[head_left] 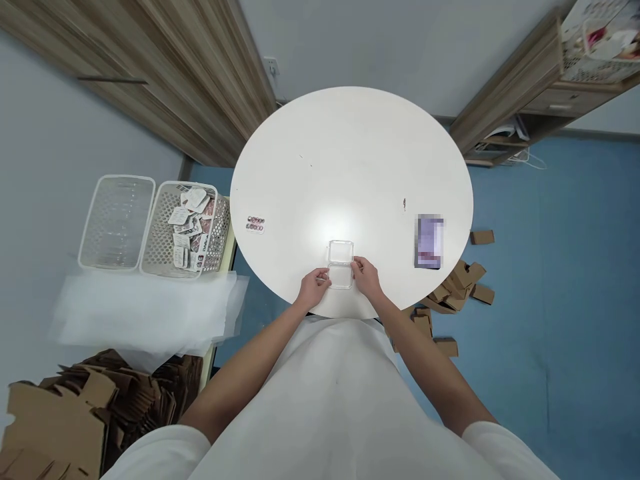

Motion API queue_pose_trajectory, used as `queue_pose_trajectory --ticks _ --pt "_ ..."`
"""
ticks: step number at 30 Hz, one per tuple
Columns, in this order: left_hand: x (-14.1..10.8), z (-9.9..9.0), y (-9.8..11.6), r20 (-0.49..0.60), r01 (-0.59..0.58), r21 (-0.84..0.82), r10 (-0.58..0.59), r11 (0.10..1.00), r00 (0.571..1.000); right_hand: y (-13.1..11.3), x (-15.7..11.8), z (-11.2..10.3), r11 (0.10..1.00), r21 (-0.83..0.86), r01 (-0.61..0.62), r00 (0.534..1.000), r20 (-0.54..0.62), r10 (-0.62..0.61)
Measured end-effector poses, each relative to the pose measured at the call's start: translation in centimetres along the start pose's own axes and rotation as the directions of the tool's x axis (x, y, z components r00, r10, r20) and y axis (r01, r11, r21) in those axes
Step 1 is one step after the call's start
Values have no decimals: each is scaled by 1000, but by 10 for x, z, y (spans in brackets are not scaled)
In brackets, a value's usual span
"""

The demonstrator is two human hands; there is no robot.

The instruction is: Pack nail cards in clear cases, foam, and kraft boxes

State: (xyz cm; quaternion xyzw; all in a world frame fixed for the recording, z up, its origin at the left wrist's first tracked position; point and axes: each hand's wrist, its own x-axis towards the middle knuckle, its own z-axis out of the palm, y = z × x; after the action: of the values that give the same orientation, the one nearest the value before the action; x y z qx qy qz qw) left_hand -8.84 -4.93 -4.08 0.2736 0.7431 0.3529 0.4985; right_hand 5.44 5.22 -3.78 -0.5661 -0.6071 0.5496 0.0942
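Note:
A clear plastic hinged box [341, 275] lies opened flat on the white round table [350, 153], close to its front edge. Its lid half points away from me. My left hand [314, 288] grips the near half by its left side, fingers bent against the rim. On the opposite side my right hand [366, 275] pinches the box near the hinge. The box looks empty. To the left on the table lies a small card with dark reddish pieces [255, 225]. A small reddish-brown item [405, 205] rests right of the middle.
A blurred purple item [429, 241] lies at the table's right. On the left stand a perforated white basket [165, 227] of small packets, an empty clear bin [117, 223], translucent sheets [150, 310] and flattened cardboard [55, 420]. Small cardboard boxes [455, 287] litter the blue floor at right.

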Motion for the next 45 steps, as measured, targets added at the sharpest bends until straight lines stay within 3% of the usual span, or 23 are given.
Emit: queue_pose_trajectory --ticks 8,14,17,28,39,45 --pt "11 -1 12 -50 -15 154 23 988 999 6 -1 -6 1000 17 26 999 -37 -25" --pt "0 -7 7 -10 -14 190 16 982 1000 16 -23 -11 1000 3 -13 990 141 12" --pt "-3 -2 6 33 -14 168 9 986 999 18 -30 -6 998 52 -28 986 168 19" --pt "25 7 31 9 -44 212 43 976 999 5 -5 -3 997 74 24 995 91 -30" --pt "24 7 27 43 -57 201 49 978 998 8 -7 2 997 13 81 996 23 -82" --pt "25 1 24 137 -67 236 35 970 990 9 -8 11 995 -32 99 994 -50 -101"
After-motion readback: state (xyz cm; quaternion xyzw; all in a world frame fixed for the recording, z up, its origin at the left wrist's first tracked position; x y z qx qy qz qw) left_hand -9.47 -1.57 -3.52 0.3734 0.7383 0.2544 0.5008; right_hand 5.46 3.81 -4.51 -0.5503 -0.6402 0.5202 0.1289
